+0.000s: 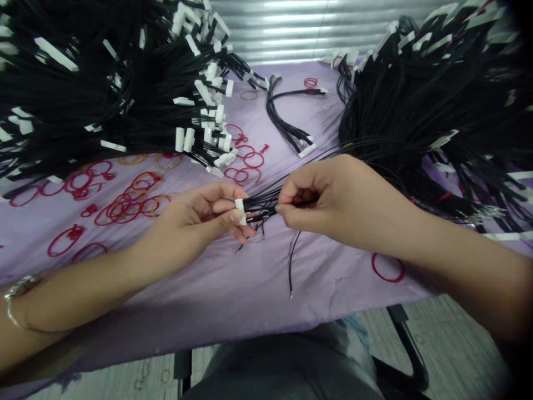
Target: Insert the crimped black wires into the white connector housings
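My left hand (195, 215) grips a white plastic connector (240, 211) between thumb and fingers, with several thin black wires (260, 206) running out of it to the right. My right hand (314, 199) pinches those wires, or one black wire among them, between thumb and forefinger, a short way from the connector. The fingers hide the exact wire it holds. Two loose black wire ends (292, 261) hang down onto the lilac cloth (208, 289) below the hands.
Large heaps of black wire harnesses with white connectors (112, 94) fill the upper left, and another heap (416, 105) lies at the right. A small harness bundle (287, 119) lies between them. Red rubber bands (127, 205) are scattered on the cloth. A corrugated metal shutter (270, 28) stands behind.
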### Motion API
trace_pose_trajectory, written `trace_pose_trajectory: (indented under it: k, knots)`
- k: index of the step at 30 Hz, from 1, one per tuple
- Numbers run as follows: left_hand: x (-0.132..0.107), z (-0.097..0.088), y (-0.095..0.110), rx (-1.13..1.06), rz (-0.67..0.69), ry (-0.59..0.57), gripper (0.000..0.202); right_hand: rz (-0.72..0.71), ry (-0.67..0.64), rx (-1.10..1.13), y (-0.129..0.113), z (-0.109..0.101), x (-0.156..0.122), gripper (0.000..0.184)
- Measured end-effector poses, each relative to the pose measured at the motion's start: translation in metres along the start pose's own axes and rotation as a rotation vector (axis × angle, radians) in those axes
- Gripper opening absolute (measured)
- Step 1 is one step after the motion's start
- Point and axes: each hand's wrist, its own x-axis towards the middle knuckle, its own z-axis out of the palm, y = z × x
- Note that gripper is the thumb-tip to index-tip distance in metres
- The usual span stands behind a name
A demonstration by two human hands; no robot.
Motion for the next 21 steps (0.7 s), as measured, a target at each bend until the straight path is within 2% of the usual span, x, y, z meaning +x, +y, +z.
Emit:
trace_pose_trajectory:
  k: [5, 12, 21]
  knots:
    - [0.0006, -0.0003, -0.0011, -0.02, -0.013, -0.021, 0.013, -0.005, 0.032, -0.027, -0.0022, 0.0019, -0.0024, 0.011]
    - [0.0002, -0.0013, -0.002, -0.038, -0.013, -0.033, 0.014, 0.026, -0.011, 0.011, -0.0032, 0.0009, -0.0032, 0.011]
    - [0.0018, -0.0019, -0.0027, -0.04, 0.002, -0.036, 0.015, 0.044, 0.011, 0.018, -0.002, 0.0041, -0.0044, 0.01]
